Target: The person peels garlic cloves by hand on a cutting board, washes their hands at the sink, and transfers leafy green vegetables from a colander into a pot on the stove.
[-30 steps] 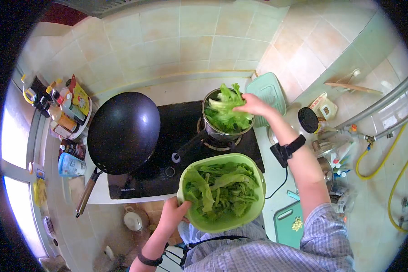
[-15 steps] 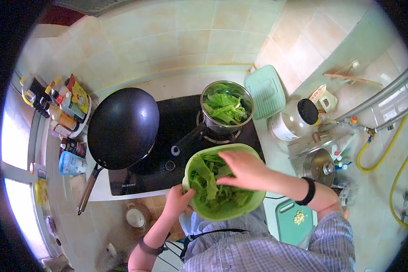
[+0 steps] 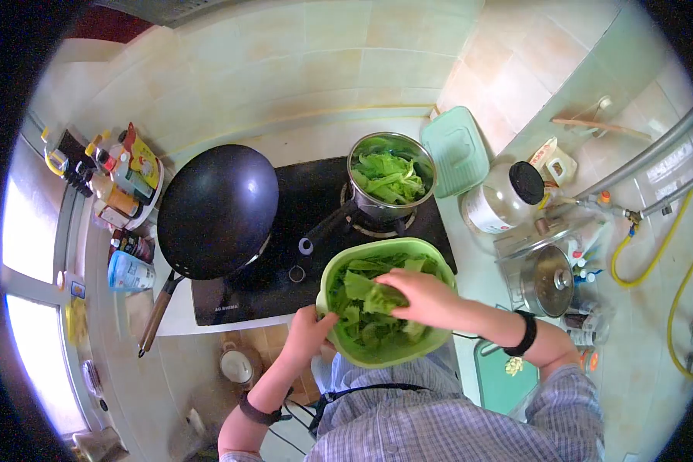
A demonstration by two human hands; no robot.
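Note:
My left hand (image 3: 309,333) grips the left rim of a light green plastic basin (image 3: 446,339), thumb over the edge. Leafy greens (image 3: 362,319) fill the basin. Inside it, my right hand (image 3: 420,296) is closed around a bunch of lettuce leaves (image 3: 383,298); the fingertips are partly hidden by the leaves. Just beyond the basin, a steel saucepan (image 3: 393,206) with a black handle stands on the right burner. More green leaves (image 3: 389,175) are heaped in the saucepan.
A black wok (image 3: 219,212) sits on the left of the black cooktop (image 3: 239,300). Bottles (image 3: 119,173) stand at the far left. On the right are a large jar (image 3: 497,204), a lidded pot (image 3: 548,281) and a green cutting board (image 3: 497,385) with chopped garlic.
My right hand has moved slightly right and down in the basin and now holds a thicker bunch of leaves. The whole view has shifted a little. My left hand keeps hold of the rim.

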